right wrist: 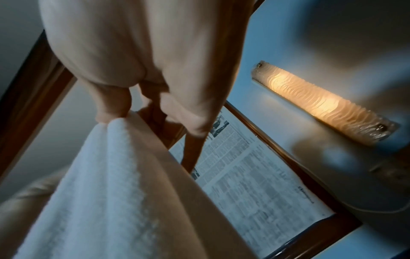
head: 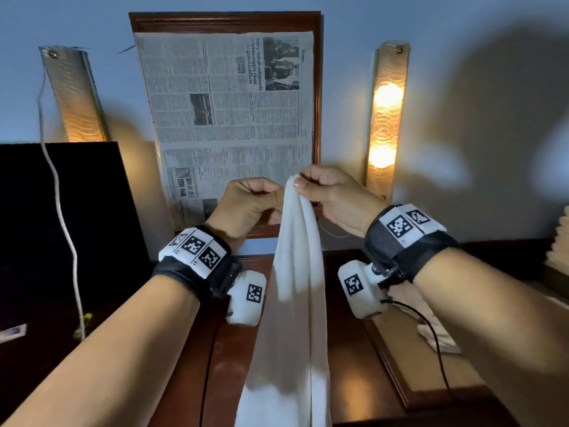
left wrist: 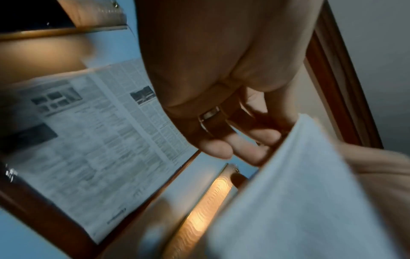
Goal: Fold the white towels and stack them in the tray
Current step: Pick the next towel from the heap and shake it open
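Observation:
A white towel (head: 292,303) hangs lengthwise in front of me, above the wooden desk. My right hand (head: 303,184) pinches its top corner between thumb and fingers. My left hand (head: 275,198) is right beside it, fingers curled, and pinches the towel's edge just below. In the left wrist view the curled fingers of my left hand (left wrist: 244,145) meet the towel (left wrist: 299,192). In the right wrist view my right hand (right wrist: 144,112) holds the peak of the towel (right wrist: 115,175). A wooden tray (head: 388,362) lies at lower right with a crumpled white towel (head: 437,337) in it.
A framed newspaper (head: 228,118) hangs on the wall ahead, between two lit wall lamps (head: 385,118). A dark screen (head: 61,226) with a white cord (head: 61,211) stands at left. A pleated pale object (head: 560,238) is at the right edge. The desk (head: 234,349) is below my hands.

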`<state>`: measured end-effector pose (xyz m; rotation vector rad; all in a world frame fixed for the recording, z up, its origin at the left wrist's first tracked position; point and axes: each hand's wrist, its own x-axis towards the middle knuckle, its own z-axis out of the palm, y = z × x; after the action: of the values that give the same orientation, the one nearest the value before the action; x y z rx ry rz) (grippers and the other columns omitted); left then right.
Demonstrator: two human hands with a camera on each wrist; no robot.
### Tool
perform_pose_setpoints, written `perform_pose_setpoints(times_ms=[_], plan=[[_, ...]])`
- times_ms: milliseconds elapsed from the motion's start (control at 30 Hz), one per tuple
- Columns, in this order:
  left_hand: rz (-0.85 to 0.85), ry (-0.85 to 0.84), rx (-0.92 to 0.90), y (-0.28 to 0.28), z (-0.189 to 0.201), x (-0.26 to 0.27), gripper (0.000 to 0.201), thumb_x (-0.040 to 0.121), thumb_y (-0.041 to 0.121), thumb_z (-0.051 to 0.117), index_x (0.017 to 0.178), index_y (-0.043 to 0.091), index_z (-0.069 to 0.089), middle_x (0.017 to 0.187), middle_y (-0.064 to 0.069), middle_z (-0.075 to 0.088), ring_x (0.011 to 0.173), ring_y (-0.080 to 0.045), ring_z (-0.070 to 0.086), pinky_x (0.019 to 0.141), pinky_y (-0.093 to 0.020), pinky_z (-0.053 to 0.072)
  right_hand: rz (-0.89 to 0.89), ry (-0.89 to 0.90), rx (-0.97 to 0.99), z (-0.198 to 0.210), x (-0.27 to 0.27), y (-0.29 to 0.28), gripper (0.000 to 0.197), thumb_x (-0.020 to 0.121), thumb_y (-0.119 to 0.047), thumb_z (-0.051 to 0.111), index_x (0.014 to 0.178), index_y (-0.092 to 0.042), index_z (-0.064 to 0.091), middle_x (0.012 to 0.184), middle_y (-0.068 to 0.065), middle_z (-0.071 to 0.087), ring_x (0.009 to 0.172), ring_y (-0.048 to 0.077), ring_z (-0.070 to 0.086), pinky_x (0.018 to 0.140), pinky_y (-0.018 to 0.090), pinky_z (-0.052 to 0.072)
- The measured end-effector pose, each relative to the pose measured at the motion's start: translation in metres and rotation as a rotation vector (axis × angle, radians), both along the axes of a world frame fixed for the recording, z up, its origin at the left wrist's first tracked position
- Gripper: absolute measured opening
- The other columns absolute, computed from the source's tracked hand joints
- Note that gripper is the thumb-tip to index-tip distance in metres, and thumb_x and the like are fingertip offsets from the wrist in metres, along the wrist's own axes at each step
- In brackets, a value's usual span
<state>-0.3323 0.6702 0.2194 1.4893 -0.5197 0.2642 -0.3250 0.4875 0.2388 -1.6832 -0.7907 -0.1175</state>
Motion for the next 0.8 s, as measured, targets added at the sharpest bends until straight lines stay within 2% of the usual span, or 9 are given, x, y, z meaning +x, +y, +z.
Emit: perform_pose_setpoints(times_ms=[67, 133, 200, 267, 367, 467, 567, 667, 800], plan=[[-0.050, 0.085, -0.039, -0.009, -0.011, -0.004, 0.014, 0.091, 0.013, 0.065, 0.091, 0.000, 0.070, 0.075, -0.011, 0.070, 0.056, -0.019, 0.061, 0.051, -0.027, 0.054, -0.054, -0.013, -0.004, -0.007, 0.002, -0.003, 0.013, 0.089, -0.023, 0.060, 0.088, -0.010, 0.059, 0.090, 0.008, 0.055, 0.087, 0.018, 0.052, 0.083, 0.032, 0.042], [-0.111, 0.193, -0.069, -0.016, -0.017, -0.008, 0.016, 0.099, 0.014, 0.058, 0.097, 0.006, 0.071, 0.089, -0.014, 0.068, 0.072, -0.029, 0.063, 0.065, -0.035, 0.059, -0.123, -0.046, -0.023, -0.011, 0.004, -0.009, 0.021, 0.085, -0.030, 0.060, 0.087, -0.010, 0.057, 0.086, 0.009, 0.051, 0.081, 0.017, 0.049, 0.076, 0.033, 0.040], [-0.137, 0.230, -0.020, -0.020, -0.019, -0.010, 0.016, 0.098, 0.015, 0.061, 0.103, 0.006, 0.073, 0.103, -0.022, 0.067, 0.089, -0.037, 0.058, 0.078, -0.042, 0.056, -0.180, -0.086, -0.069, -0.013, 0.006, -0.014, 0.025, 0.084, -0.034, 0.060, 0.089, -0.010, 0.057, 0.083, 0.008, 0.051, 0.077, 0.017, 0.048, 0.073, 0.032, 0.038], [-0.099, 0.185, 0.119, -0.025, -0.018, -0.011, 0.019, 0.095, 0.015, 0.066, 0.105, 0.002, 0.074, 0.106, -0.027, 0.068, 0.092, -0.038, 0.059, 0.082, -0.044, 0.051, -0.214, -0.106, -0.126, -0.015, 0.011, -0.020, 0.034, 0.086, -0.037, 0.060, 0.095, -0.004, 0.059, 0.084, 0.009, 0.054, 0.077, 0.018, 0.049, 0.072, 0.033, 0.039], [-0.009, 0.096, 0.304, -0.034, -0.012, -0.005, 0.037, 0.096, 0.018, 0.066, 0.092, -0.017, 0.060, 0.064, -0.013, 0.053, 0.055, -0.020, 0.045, 0.056, -0.026, 0.037, -0.233, -0.132, -0.158, -0.021, 0.019, -0.030, 0.038, 0.086, -0.035, 0.062, 0.097, 0.001, 0.059, 0.087, 0.010, 0.057, 0.080, 0.019, 0.052, 0.075, 0.034, 0.041], [0.092, 0.008, 0.433, -0.048, -0.010, 0.005, 0.032, 0.101, 0.012, 0.060, 0.073, -0.002, 0.055, 0.049, 0.002, 0.040, 0.041, -0.010, 0.028, 0.042, -0.019, 0.023, -0.201, -0.033, -0.011, -0.032, 0.025, -0.042, 0.029, 0.082, -0.034, 0.066, 0.093, -0.007, 0.065, 0.091, 0.013, 0.063, 0.086, 0.022, 0.058, 0.083, 0.040, 0.046], [0.145, -0.029, 0.428, -0.059, -0.013, 0.011, 0.020, 0.101, 0.010, 0.060, 0.090, -0.005, 0.068, 0.065, -0.019, 0.051, 0.055, -0.019, 0.040, 0.052, -0.025, 0.031, -0.037, 0.237, 0.237, -0.051, 0.026, -0.061, 0.038, 0.090, -0.027, 0.066, 0.113, 0.003, 0.066, 0.114, 0.027, 0.066, 0.102, 0.033, 0.063, 0.094, 0.046, 0.045], [0.151, -0.061, 0.449, -0.066, -0.017, 0.018, 0.020, 0.097, 0.015, 0.062, 0.098, -0.002, 0.072, 0.091, -0.044, 0.060, 0.076, -0.029, 0.052, 0.072, -0.041, 0.041, 0.035, 0.310, 0.254, -0.076, 0.034, -0.078, 0.030, 0.091, -0.021, 0.064, 0.111, 0.001, 0.068, 0.106, 0.017, 0.068, 0.096, 0.030, 0.063, 0.090, 0.044, 0.045], [0.191, -0.055, 0.464, -0.075, -0.022, 0.025, 0.014, 0.097, 0.014, 0.063, 0.094, 0.005, 0.073, 0.092, -0.030, 0.066, 0.081, -0.029, 0.057, 0.076, -0.046, 0.047, 0.054, 0.330, 0.120, -0.104, 0.052, -0.092, 0.019, 0.085, -0.021, 0.068, 0.100, -0.012, 0.075, 0.103, 0.014, 0.069, 0.094, 0.032, 0.056, 0.082, 0.045, 0.033]])
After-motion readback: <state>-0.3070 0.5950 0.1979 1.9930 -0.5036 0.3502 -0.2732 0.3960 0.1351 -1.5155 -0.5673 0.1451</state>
